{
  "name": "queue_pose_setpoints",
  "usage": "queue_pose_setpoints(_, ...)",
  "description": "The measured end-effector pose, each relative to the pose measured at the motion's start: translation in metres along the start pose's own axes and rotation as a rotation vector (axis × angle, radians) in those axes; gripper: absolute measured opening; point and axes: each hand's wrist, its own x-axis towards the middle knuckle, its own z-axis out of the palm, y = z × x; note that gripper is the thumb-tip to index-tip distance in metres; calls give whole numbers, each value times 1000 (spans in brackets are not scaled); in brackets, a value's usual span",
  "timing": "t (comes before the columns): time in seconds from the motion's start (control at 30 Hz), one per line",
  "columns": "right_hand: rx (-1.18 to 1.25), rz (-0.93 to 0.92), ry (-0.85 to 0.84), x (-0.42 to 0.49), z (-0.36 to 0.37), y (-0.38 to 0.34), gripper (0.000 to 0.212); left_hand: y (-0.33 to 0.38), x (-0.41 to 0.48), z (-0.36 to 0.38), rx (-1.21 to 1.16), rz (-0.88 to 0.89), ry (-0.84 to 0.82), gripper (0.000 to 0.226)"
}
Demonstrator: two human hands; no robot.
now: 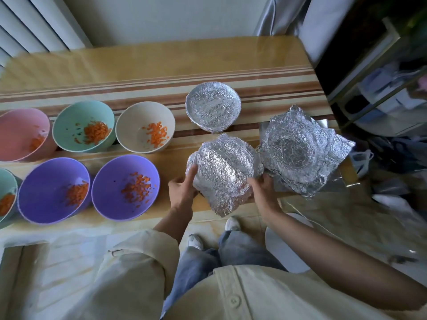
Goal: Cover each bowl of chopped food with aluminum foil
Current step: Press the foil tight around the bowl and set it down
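2-handed hold on foil-wrapped bowl (pixel 221 174) | left hand (pixel 182 190): fingers pressed straight along foil | right hand (pixel 263 192): fingers curled round it | 6 open bowls (pixel 111 181) alongside

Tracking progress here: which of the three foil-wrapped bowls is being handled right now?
The near bowl, between left hand and right hand; the far bowl and right bowl sit unheld.
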Motion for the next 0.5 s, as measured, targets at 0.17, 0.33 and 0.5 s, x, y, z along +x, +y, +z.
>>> queue_pose_setpoints(0.17, -99, -211, 133, 14, -5, -15, 51, -9, -1, 4, 208, -4, 138, 91)
queue_pose_setpoints(0.33, -232, -240, 56, 41, -8, -35, 60, -4, -6, 8, 340, 91, 243, 56)
queue_pose_setpoints(0.5, -252, -225, 61, 51, -14, -39, 35, -4, -9, 9, 335, 159, 317, 35)
